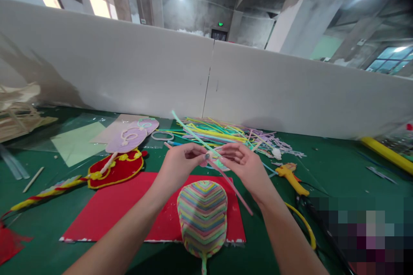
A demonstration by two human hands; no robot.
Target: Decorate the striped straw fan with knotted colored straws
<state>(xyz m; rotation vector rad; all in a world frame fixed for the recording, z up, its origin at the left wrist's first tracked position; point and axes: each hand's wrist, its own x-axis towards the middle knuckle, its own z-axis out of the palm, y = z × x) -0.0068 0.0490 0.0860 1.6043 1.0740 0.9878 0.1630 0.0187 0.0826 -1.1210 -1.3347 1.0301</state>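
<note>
Two chenille stems are held crossed, raised over the red board point(106, 210) near its far edge. The pink chenille stem point(234, 189) is clamped between thumb and fingertips of the left hand point(180, 161); its free end is angled down past the board's right edge. The mint chenille stem point(190, 130) is pinched at its lower end by the right hand point(243, 167), thumb and index together; the exact contact is partly hidden. Upper end is pointed up-left, toward the white partition point(145, 68), well apart from it.

Below, the striped leaf-shaped fan point(202, 217) is laid on the board between the forearms, handle run out over the near edge. The loose stem pile point(219, 131) is spread behind the hands. Right side is bounded by the yellow glue gun point(293, 178), near the wrist; beyond it, green tabletop point(345, 172) is exposed up to the yellow tube point(387, 154).
</note>
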